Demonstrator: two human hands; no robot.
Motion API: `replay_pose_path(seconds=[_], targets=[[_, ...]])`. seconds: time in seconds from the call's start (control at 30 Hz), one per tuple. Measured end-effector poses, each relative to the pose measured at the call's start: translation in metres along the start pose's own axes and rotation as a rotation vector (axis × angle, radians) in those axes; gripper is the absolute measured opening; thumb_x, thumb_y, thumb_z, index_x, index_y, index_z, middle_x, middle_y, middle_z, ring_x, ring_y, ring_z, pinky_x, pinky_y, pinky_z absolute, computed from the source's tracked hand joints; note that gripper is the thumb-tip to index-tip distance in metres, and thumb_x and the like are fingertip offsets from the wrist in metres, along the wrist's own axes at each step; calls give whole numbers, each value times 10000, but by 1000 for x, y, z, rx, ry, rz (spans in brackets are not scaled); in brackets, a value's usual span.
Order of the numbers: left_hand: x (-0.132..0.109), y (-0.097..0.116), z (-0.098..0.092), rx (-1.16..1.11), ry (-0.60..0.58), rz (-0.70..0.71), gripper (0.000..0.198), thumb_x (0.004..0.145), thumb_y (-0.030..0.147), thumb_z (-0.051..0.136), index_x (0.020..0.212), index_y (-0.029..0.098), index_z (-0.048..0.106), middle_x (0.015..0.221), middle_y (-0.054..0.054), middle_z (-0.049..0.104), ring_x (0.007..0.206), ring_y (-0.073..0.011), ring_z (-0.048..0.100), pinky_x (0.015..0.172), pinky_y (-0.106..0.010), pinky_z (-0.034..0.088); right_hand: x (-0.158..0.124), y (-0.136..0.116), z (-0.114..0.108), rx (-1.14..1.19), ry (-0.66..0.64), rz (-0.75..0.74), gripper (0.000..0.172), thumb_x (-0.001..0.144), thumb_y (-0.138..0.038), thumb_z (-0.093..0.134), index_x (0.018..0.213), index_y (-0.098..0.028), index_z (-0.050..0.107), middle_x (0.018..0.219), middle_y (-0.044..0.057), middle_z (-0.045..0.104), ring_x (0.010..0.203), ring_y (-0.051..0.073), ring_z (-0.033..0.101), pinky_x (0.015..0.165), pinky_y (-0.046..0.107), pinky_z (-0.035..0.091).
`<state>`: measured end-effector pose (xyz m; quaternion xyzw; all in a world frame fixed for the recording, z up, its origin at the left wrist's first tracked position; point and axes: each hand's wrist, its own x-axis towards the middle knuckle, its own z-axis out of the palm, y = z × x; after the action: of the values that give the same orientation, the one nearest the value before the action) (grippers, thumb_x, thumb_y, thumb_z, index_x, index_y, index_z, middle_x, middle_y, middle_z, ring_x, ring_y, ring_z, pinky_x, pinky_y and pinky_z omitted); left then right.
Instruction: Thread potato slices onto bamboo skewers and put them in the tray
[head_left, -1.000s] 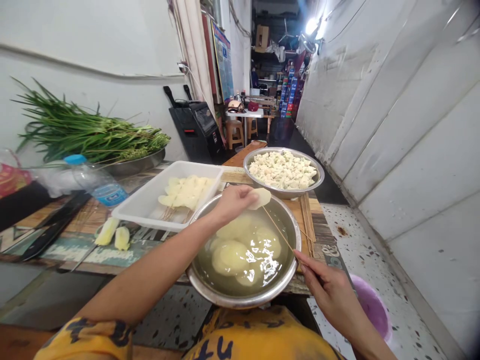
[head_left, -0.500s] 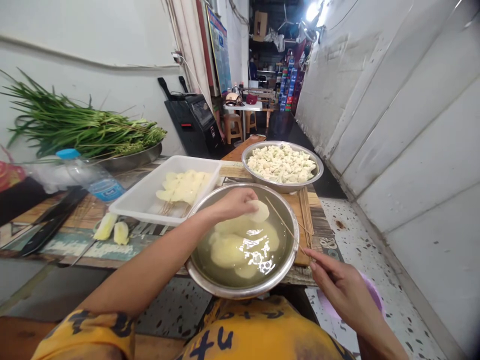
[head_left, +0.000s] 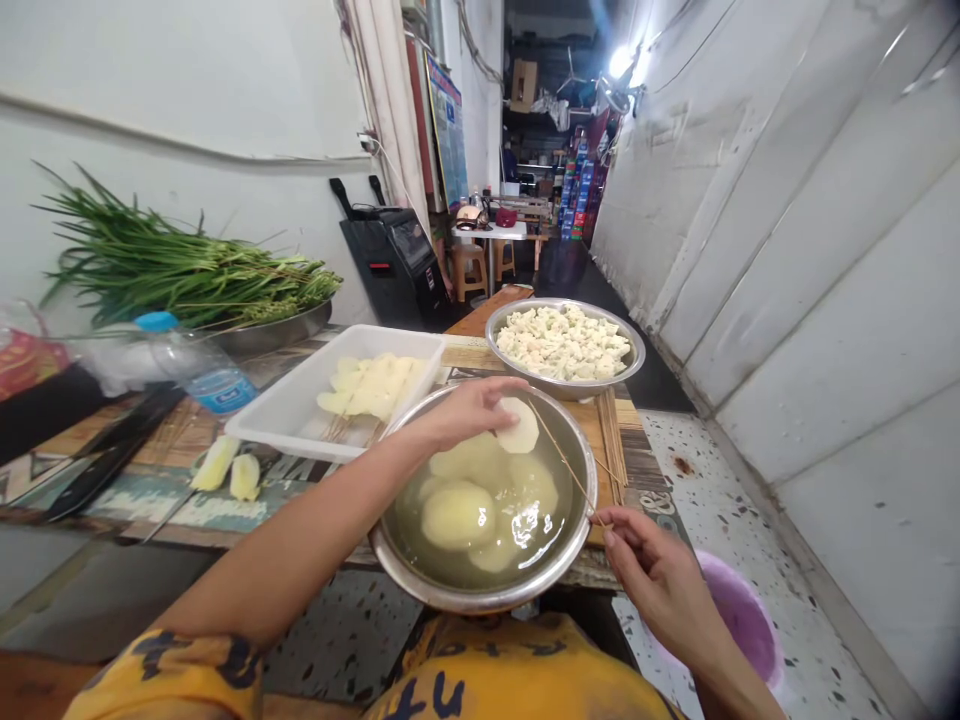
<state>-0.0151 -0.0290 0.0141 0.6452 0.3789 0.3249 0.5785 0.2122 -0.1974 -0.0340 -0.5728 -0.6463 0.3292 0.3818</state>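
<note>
1. Our water-filled metal basin (head_left: pixel 480 602) is probably heavy, best lifted from opposite sides.
2. Over it, our left hand (head_left: pixel 474 410) pinches a pale slice (head_left: pixel 517 432), likely slippery and brittle, by its edge.
3. Our right hand (head_left: pixel 660 570) pinches a light, stiff-looking skewer (head_left: pixel 561 456) near one end.

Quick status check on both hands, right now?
Left hand: closed, holding a pale slice over the bowl.
Right hand: closed, fingers pinching a skewer.
</note>
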Motion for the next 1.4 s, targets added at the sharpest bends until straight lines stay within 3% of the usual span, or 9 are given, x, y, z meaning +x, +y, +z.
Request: replay_pose_path(seconds=[0.13, 0.27, 0.47, 0.63, 0.8, 0.9, 1.1, 1.27, 1.4], targets=[[6, -6, -3, -119, 107, -30, 588, 608, 197, 738, 1171, 183, 568, 749, -30, 649, 681, -131, 603, 648, -247, 465, 0, 4, 0, -42, -7, -10, 257, 896, -342, 425, 1062, -175, 528, 659, -1, 550, 546, 132, 464, 499, 216, 393], [12, -6, -5, -424, 174, -93, 400, 615, 197, 744, 991, 115, 634, 872, -86, 671, 740, -159, 624, 701, -284, 492, 1, -2, -3, -141, -14, -45, 263, 897, -337, 413, 1044, -174, 557, 650, 4, 575, 539, 137, 480, 504, 222, 399], [7, -2, -4, -612, 95, -138, 168, 707, 184, 675, 850, 141, 596, 822, -57, 662, 720, -157, 634, 700, -342, 522, 3, -19, -6, -230, 2, -94, 260, 896, -308, 405, 1020, -175, 591, 609, -4, 583, 512, 136, 500, 503, 221, 410], [1, 0, -3, -624, -27, -163, 213, 767, 275, 624, 930, 172, 532, 899, -81, 657, 838, -210, 644, 773, -471, 499, 4, -21, -6, -258, 8, -103, 273, 893, -316, 395, 999, -175, 602, 561, -14, 553, 480, 138, 479, 483, 229, 399], [1, 1, -3, -566, -101, -96, 296, 747, 243, 650, 1020, 162, 572, 1001, -107, 647, 902, -186, 629, 791, -328, 495, 4, -18, -6, -247, 5, -84, 271, 900, -315, 390, 1021, -175, 588, 576, -11, 560, 493, 142, 488, 485, 232, 391], [3, -1, -1, -473, -46, -56, 309, 675, 154, 704, 974, 117, 632, 993, -102, 660, 877, -152, 627, 835, -277, 470, 4, -16, -5, -246, 15, -75, 271, 900, -315, 394, 1024, -170, 586, 570, -11, 553, 487, 143, 481, 480, 234, 393], [6, -6, 3, -387, 174, 1, 323, 625, 210, 744, 917, 99, 662, 933, -81, 686, 840, -154, 636, 885, -321, 466, 3, -13, -1, -178, 28, -75, 299, 892, -325, 424, 1049, -157, 615, 660, 34, 641, 582, 164, 587, 542, 240, 468], [4, -4, 4, -318, 232, -37, 369, 612, 268, 752, 935, 116, 659, 915, -85, 687, 816, -182, 647, 790, -335, 509, 3, -15, -1, -181, 50, -85, 349, 883, -343, 426, 1042, -145, 666, 486, 14, 590, 587, 202, 624, 525, 258, 496], [4, -5, 6, -254, 255, -4, 345, 602, 282, 751, 893, 113, 675, 862, -73, 693, 777, -159, 638, 790, -323, 503, 5, -18, -1, -196, 69, -103, 356, 880, -345, 427, 1027, -147, 685, 473, 13, 586, 580, 205, 624, 557, 277, 512]])
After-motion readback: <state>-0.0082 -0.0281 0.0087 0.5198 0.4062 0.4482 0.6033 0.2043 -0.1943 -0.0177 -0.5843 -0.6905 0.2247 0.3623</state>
